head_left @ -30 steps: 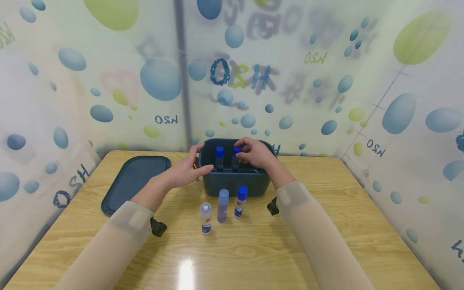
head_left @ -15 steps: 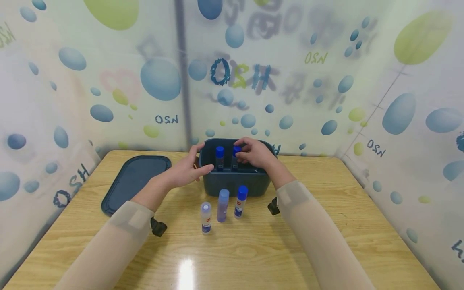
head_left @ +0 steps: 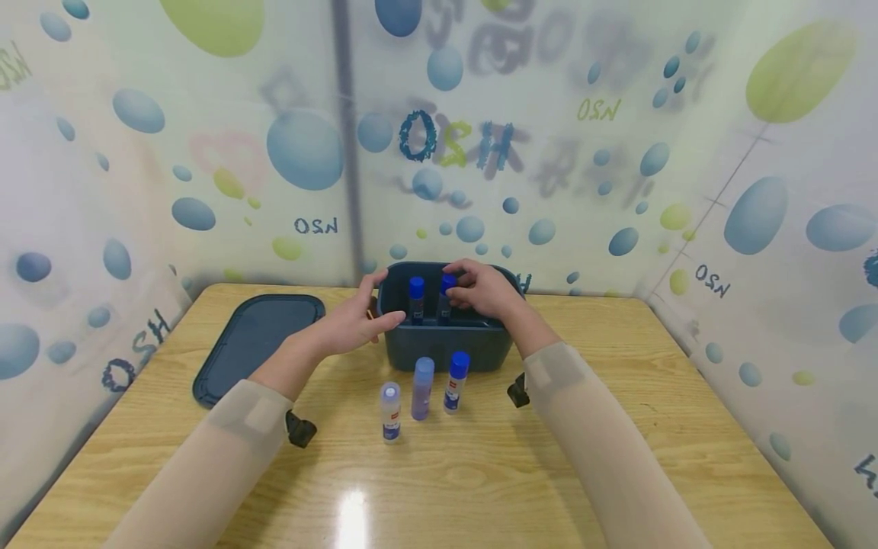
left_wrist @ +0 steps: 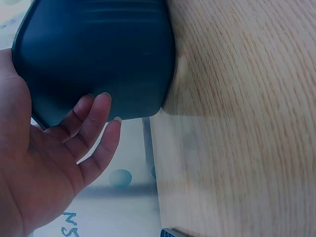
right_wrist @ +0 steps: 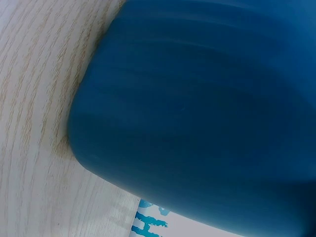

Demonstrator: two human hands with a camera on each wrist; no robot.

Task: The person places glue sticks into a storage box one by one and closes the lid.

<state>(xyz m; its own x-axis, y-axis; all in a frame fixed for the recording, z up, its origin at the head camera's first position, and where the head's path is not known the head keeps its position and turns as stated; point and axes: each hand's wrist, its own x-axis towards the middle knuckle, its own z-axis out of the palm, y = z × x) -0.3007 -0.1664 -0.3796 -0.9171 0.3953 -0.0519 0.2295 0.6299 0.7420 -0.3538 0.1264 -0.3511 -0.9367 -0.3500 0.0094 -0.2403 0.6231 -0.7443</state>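
A dark blue plastic bin (head_left: 446, 351) stands at the back of the table in the head view. Inside it, one blue-capped glue stick (head_left: 416, 300) is upright near the left. My right hand (head_left: 483, 290) reaches over the rim and pinches the blue cap of a second glue stick (head_left: 445, 303), also upright inside. My left hand (head_left: 350, 324) rests against the bin's left end, thumb at the front rim, its loosely bent fingers (left_wrist: 94, 121) along the outer wall in the left wrist view. In the right wrist view the bin's outer wall (right_wrist: 187, 113) hides the right hand.
In front of the bin stand a clear-capped glue stick (head_left: 390, 415), a purple one (head_left: 422, 389) and a blue-capped one (head_left: 456, 383). A dark lid (head_left: 257, 343) lies at the left of the wooden table (head_left: 466, 488). A patterned curtain (head_left: 583, 191) backs it.
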